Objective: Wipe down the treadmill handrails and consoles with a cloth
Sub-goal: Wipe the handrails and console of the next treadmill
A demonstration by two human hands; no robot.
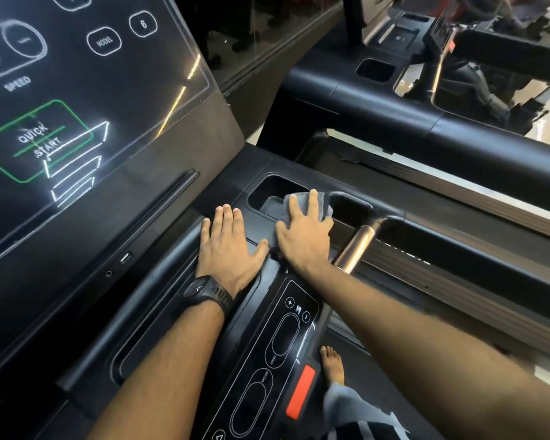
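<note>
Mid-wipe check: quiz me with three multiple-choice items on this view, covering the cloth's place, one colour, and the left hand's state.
1. Where is the cloth?
A) under the right hand, at the cup-holder recess
B) on the screen
C) over the handrail

2. What colour is the bar beside the speed panel?
A) green
B) red
C) yellow

3. How is the left hand?
A) gripping the cloth
B) flat on the console, fingers straight
C) clenched in a fist

Answers: 1 A, grey fabric shows between the fingers; 2 B, it is plainly red; 3 B, its palm lies flat, holding nothing.
</note>
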